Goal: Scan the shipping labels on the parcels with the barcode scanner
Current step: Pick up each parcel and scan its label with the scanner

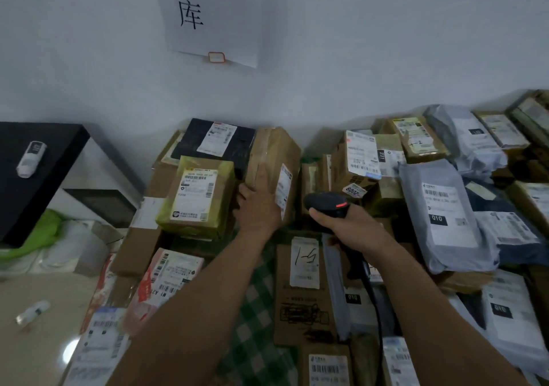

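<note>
My left hand (258,204) grips the lower end of a brown taped parcel (271,154) that stands tilted on its edge near the wall. Its white shipping label (284,189) faces right, toward the scanner. My right hand (347,225) holds a black barcode scanner (325,204) by its handle, with a red light showing on its head. The scanner head sits just right of the label, a short gap away. Its black cable (375,302) hangs down along my right forearm.
Several labelled boxes and grey mailer bags (442,219) crowd the green checked cloth (258,320). A yellow-green box (197,198) sits left of the held parcel, a black parcel (217,139) behind it. A black shelf unit (35,171) stands at the left. The wall carries a paper sign (214,14).
</note>
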Demonstrator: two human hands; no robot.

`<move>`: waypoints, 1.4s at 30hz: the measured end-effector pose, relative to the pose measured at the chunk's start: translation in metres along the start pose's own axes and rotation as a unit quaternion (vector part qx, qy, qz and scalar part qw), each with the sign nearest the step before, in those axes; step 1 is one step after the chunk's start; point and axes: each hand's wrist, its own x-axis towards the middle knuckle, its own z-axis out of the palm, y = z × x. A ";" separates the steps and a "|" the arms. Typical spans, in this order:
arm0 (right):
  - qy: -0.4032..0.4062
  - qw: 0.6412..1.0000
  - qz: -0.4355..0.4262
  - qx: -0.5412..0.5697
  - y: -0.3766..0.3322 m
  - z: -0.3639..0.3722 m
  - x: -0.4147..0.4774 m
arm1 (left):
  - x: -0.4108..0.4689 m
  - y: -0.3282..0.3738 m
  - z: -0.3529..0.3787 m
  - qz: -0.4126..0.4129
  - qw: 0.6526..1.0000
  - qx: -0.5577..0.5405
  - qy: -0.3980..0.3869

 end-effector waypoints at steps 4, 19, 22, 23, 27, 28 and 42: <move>-0.008 1.000 0.015 -0.006 0.007 -0.001 0.018 | 0.026 0.000 0.013 -0.007 0.998 -0.049 -0.031; -0.016 0.999 0.040 0.029 0.031 -0.009 0.049 | 0.075 -0.004 0.037 0.004 0.995 -0.100 0.014; -0.012 0.998 0.043 0.035 0.032 -0.008 0.052 | 0.078 -0.004 0.037 0.010 0.996 -0.087 0.020; -0.011 0.998 0.044 0.036 0.032 -0.009 0.052 | 0.079 -0.005 0.039 0.016 0.996 -0.089 0.024; -0.009 0.998 0.041 0.038 0.032 -0.010 0.055 | 0.089 -0.015 0.049 0.012 0.994 -0.099 0.035; -0.007 0.998 0.043 0.041 0.032 -0.010 0.056 | 0.091 -0.021 0.053 0.013 0.995 -0.090 0.042; -0.004 0.998 0.049 0.041 0.037 -0.010 0.063 | 0.079 -0.031 0.107 0.065 0.995 0.023 -0.077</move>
